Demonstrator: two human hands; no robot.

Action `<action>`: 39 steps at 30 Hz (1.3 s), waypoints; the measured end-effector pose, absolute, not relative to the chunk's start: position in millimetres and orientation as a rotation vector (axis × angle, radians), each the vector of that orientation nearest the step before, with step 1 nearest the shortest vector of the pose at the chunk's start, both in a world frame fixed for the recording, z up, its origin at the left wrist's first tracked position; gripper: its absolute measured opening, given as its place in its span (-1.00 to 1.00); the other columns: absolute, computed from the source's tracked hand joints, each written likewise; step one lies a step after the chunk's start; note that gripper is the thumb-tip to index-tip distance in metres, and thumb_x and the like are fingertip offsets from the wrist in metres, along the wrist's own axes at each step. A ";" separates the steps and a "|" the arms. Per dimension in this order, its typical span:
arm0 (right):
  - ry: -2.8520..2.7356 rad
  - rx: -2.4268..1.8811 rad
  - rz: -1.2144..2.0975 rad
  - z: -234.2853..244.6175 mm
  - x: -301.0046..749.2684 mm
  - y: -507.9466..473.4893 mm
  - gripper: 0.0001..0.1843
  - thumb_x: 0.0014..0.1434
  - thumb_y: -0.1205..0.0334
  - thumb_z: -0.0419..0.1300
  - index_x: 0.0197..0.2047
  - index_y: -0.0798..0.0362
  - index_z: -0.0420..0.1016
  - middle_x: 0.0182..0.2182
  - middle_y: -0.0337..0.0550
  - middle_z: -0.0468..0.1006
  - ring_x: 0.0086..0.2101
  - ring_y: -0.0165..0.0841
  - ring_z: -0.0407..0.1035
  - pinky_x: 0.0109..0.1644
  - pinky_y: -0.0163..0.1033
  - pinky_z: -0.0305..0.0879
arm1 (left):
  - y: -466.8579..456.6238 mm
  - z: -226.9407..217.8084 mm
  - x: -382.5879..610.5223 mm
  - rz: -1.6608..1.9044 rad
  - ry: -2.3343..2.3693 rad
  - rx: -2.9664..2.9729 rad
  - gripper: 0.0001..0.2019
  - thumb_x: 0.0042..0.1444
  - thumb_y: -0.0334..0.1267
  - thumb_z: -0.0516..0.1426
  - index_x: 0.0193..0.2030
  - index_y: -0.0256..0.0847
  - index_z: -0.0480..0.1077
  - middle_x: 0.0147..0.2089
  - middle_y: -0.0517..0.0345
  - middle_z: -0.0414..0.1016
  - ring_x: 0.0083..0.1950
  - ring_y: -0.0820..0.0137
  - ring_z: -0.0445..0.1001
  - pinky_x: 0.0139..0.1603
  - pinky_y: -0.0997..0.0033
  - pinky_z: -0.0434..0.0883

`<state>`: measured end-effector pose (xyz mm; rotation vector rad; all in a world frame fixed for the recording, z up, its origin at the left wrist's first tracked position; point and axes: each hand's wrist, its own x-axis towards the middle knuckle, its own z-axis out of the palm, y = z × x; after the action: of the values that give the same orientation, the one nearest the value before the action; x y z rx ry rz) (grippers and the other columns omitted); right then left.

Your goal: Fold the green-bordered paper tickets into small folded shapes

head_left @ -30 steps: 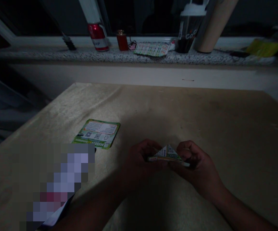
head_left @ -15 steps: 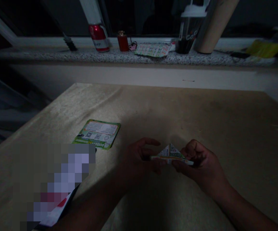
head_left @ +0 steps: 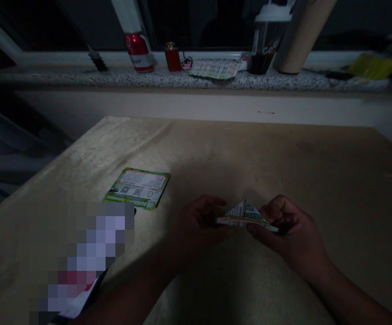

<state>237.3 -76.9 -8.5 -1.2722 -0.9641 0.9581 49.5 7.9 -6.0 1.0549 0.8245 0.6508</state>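
Folded paper [head_left: 246, 215] held above table [head_left: 236, 149], between both hands. Peak points up and away; long axis runs left to right, right end slightly lower. Right hand [head_left: 292, 230] clamped on paper's right part, thumb along lower edge. Left hand [head_left: 199, 225] curls about left tip, thumb and fingers apart; cannot tell if gripping. Green leaflet [head_left: 140, 186] lies beyond left forearm. Most room ahead and right; far edge well apart from paper.

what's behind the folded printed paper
Shadowed tabletop shows past the folded printed paper, with fingers of the right hand behind its right end; what it covers is hidden.
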 end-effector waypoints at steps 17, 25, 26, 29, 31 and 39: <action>-1.139 -1.371 0.740 -10.7 239.3 -82.8 -0.71 0.02 0.37 0.44 -0.32 -0.05 0.39 -0.50 -0.34 0.59 -0.52 -0.47 0.46 -0.46 -0.45 0.36 | 9.6 0.8 45.1 0.678 0.877 1.022 -0.63 -0.31 -0.47 0.46 -0.33 -0.23 0.48 -0.49 0.31 0.61 -0.50 0.52 0.54 -0.48 0.62 0.41; -1.284 -1.338 0.493 -17.2 243.6 -91.4 -0.71 0.04 0.38 0.44 -0.22 -0.12 0.52 -0.34 -0.28 0.69 -0.37 -0.35 0.61 -0.29 -0.33 0.53 | 11.6 4.6 44.7 0.755 0.955 1.055 -0.66 -0.31 -0.47 0.44 -0.35 -0.21 0.47 -0.43 0.28 0.62 -0.40 0.44 0.60 -0.37 0.54 0.50; -1.296 -1.331 0.473 -16.8 243.8 -91.8 -0.71 0.04 0.39 0.44 -0.22 -0.12 0.52 -0.33 -0.28 0.70 -0.36 -0.35 0.61 -0.28 -0.32 0.54 | 11.2 4.3 44.6 0.765 0.959 1.063 -0.66 -0.31 -0.47 0.43 -0.37 -0.21 0.46 -0.40 0.27 0.63 -0.37 0.42 0.61 -0.35 0.52 0.52; -1.307 -1.320 0.436 -15.2 244.0 -91.5 -0.72 0.04 0.40 0.44 -0.24 -0.11 0.52 -0.34 -0.28 0.70 -0.37 -0.35 0.61 -0.30 -0.32 0.54 | 9.6 3.9 44.5 0.781 0.964 1.084 -0.68 -0.28 -0.46 0.43 -0.41 -0.21 0.42 -0.37 0.23 0.63 -0.34 0.40 0.62 -0.31 0.48 0.54; -1.318 -1.303 0.431 -15.2 244.6 -90.7 -0.72 0.05 0.41 0.44 -0.24 -0.10 0.52 -0.34 -0.28 0.70 -0.37 -0.36 0.61 -0.32 -0.33 0.54 | 8.7 3.5 44.8 0.783 0.963 1.105 -0.69 -0.27 -0.45 0.42 -0.45 -0.21 0.39 -0.40 0.24 0.62 -0.35 0.41 0.60 -0.31 0.48 0.54; -1.382 -1.225 0.412 -18.4 248.1 -89.4 -0.71 0.05 0.47 0.42 -0.23 -0.09 0.55 -0.31 -0.25 0.68 -0.31 -0.32 0.61 -0.25 -0.26 0.56 | 8.2 -0.1 45.1 0.823 0.930 1.152 -0.74 -0.25 -0.43 0.40 -0.49 -0.21 0.40 -0.41 0.26 0.59 -0.39 0.49 0.55 -0.31 0.53 0.52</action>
<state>248.1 -89.4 -18.4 -1.2248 -1.3819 0.4118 45.1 8.2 -0.1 1.1523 0.9303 0.8228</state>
